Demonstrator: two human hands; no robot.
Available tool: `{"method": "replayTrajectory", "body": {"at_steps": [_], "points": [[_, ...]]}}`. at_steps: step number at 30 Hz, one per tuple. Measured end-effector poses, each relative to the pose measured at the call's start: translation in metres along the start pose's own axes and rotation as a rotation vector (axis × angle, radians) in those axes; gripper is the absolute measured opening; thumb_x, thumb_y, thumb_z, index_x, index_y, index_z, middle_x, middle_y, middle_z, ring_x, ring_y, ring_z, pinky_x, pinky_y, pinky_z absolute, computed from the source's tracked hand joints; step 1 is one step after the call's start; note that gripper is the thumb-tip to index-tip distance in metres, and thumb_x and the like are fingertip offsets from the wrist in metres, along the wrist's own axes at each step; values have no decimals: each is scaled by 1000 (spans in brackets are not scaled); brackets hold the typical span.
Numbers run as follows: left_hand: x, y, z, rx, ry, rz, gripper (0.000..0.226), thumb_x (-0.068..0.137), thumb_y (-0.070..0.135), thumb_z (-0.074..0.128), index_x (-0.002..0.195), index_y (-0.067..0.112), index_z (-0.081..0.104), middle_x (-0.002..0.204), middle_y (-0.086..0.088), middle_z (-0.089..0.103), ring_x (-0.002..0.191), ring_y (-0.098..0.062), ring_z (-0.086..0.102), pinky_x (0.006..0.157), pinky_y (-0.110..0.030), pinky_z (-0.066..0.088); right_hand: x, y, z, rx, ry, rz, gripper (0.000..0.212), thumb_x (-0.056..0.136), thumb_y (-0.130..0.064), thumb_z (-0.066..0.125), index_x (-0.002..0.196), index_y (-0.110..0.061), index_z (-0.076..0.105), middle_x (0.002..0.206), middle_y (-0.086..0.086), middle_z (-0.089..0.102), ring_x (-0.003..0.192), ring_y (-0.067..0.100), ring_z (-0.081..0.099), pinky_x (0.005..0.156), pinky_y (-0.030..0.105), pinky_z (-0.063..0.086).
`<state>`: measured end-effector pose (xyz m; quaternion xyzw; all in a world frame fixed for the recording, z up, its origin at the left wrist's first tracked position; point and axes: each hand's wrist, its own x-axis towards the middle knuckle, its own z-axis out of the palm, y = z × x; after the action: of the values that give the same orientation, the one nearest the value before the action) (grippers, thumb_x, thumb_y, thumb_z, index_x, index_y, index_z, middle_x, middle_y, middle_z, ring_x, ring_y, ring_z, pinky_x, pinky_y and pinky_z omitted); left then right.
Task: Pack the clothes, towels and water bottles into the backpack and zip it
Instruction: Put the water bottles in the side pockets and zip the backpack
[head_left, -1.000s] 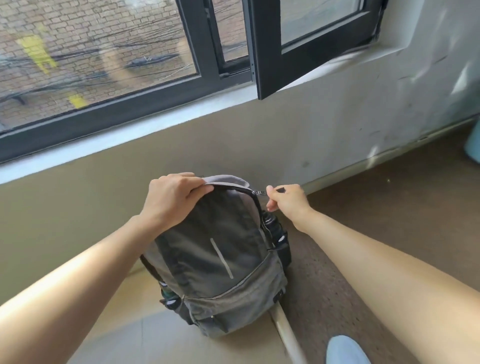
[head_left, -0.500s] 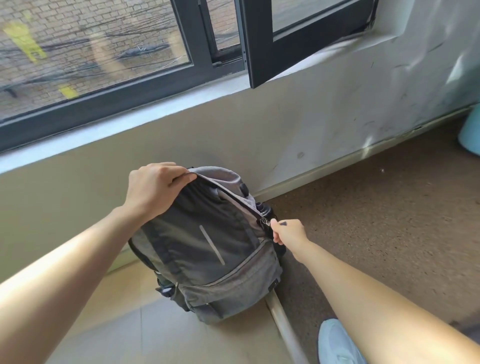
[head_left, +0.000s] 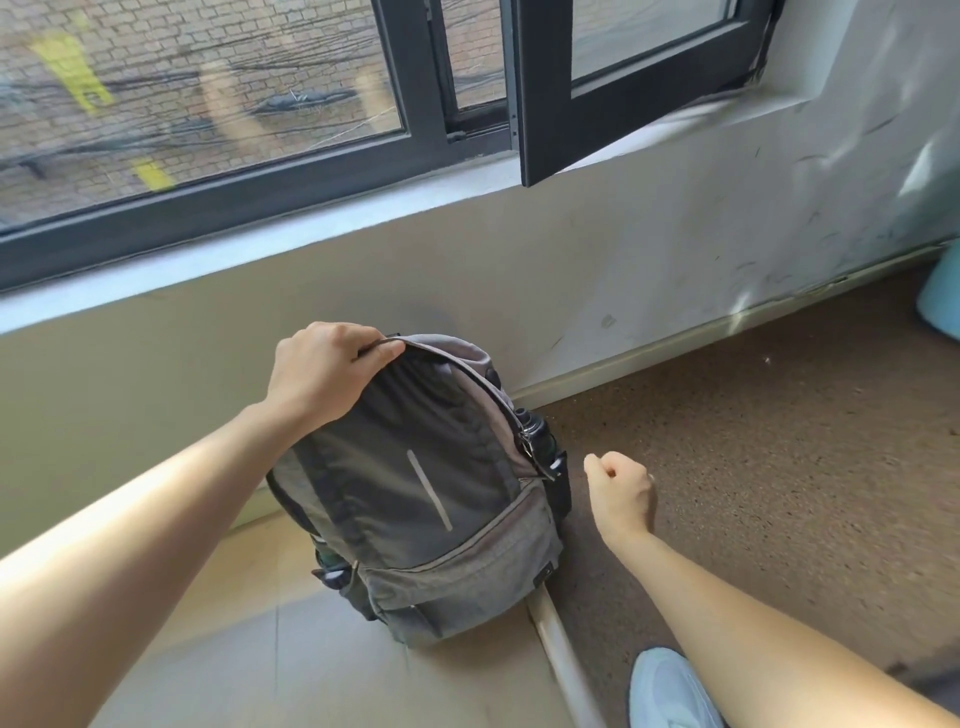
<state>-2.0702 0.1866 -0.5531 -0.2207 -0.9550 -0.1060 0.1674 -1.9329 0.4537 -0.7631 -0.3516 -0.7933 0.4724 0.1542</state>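
Since half a second ago the right hand (head_left: 621, 493) has let go of the zipper pull (head_left: 530, 448) and drawn off to three o'clock of the backpack (head_left: 415, 499), clenched on nothing, while the left hand (head_left: 332, 374) keeps gripping its top at eleven o'clock. It stands on the floor against the wall, with a bottle (head_left: 537, 434) in its three o'clock pocket and a second bottle (head_left: 328, 558) at eight. The zip looks closed, so I'd say the task is all but done.
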Motion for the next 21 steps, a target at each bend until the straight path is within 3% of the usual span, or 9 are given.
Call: {"method": "replayTrajectory", "body": {"at_steps": [2, 4, 7, 8, 11, 15, 21], "points": [[0, 1, 0, 0, -2, 13, 44, 101, 58, 51, 85, 23, 72, 78, 5, 70, 81, -30, 61, 69, -40, 50, -7, 6, 1, -114, -45, -133, 41, 93, -28, 59, 57, -12, 47, 53, 0, 45, 56, 21, 46, 54, 28, 33], [-1, 0, -1, -5, -8, 17, 44, 101, 58, 50, 85, 23, 72, 78, 4, 70, 81, -30, 62, 69, -40, 51, -12, -1, 6, -169, -152, -258, 30, 93, -26, 63, 65, -18, 55, 63, -4, 56, 61, 13, 52, 56, 25, 43], [-3, 0, -2, -11, -19, 14, 42, 102, 57, 50, 88, 24, 73, 80, 3, 71, 83, -31, 62, 70, -39, 50, -12, -14, 16, -168, -295, -378, 6, 96, -23, 63, 94, -26, 68, 94, -9, 69, 86, 7, 62, 75, 27, 57], [-4, 1, -2, -8, -20, 22, 41, 102, 57, 50, 89, 24, 73, 82, 3, 71, 83, -31, 62, 71, -39, 50, -11, -19, 18, -133, -336, -378, 11, 99, -22, 60, 103, -25, 69, 101, -9, 69, 92, 9, 63, 81, 28, 56], [-5, -1, -2, -1, -31, 38, 42, 102, 56, 49, 88, 24, 72, 80, 2, 70, 82, -31, 61, 70, -39, 49, -7, -34, 23, -25, -490, -266, 26, 106, -26, 45, 106, -16, 69, 105, 1, 69, 86, 15, 63, 76, 32, 55], [-6, -2, 0, 5, -38, 41, 43, 102, 57, 49, 87, 23, 70, 79, 1, 69, 82, -32, 61, 69, -39, 49, 4, -38, 25, -118, -597, -30, 47, 108, -40, 31, 105, -9, 66, 92, 11, 69, 66, 20, 64, 79, 42, 58], [-8, 2, 1, -6, -46, 71, 41, 102, 54, 51, 80, 23, 66, 74, 0, 65, 79, -33, 58, 65, -37, 42, 13, -46, 20, -312, -717, 84, 44, 108, -43, 31, 115, -11, 60, 86, 8, 63, 46, 13, 55, 43, 24, 48]]}}
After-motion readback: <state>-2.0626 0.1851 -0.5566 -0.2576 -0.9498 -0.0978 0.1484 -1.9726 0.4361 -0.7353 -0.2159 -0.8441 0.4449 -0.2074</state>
